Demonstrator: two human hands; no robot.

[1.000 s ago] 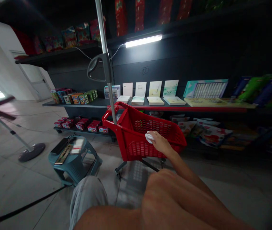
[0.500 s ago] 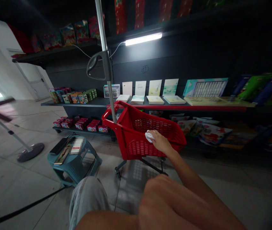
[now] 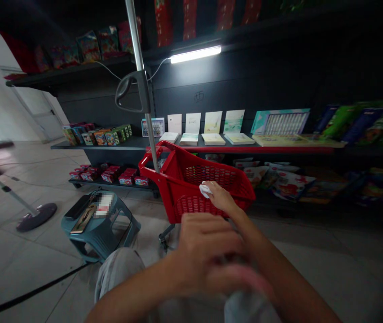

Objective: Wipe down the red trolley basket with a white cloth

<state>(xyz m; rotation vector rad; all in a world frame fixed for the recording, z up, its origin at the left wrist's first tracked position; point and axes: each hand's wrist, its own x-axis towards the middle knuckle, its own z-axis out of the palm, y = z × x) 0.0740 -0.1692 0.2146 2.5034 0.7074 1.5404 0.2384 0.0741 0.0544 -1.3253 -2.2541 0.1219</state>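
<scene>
My right hand (image 3: 218, 196) is closed on a white cloth or tissue (image 3: 205, 190), held against the near side of a red plastic shopping cart (image 3: 173, 186), just below its rim. My left hand (image 3: 211, 249) is raised in the foreground, below the cart and in front of my right forearm. It is blurred by motion; its fingers bend loosely with the thumb apart, and I see nothing in it. Part of the cart's lower side and base is hidden behind this hand. A metal pole (image 3: 134, 33) with a black handle (image 3: 132, 92) rises by the cart's handle end.
Behind the cart, a dark shelf (image 3: 110, 147) bears books, small boxes and marker sets, with bagged goods beneath. At left stands a blue-grey stool (image 3: 120, 215) carrying flat items. Further left is a round stand base (image 3: 36, 217). A black cable (image 3: 26, 298) crosses the floor.
My left hand has come up into view in the foreground. My right hand keeps the white cloth at nearly the same spot on the cart. The whole view has shifted slightly.
</scene>
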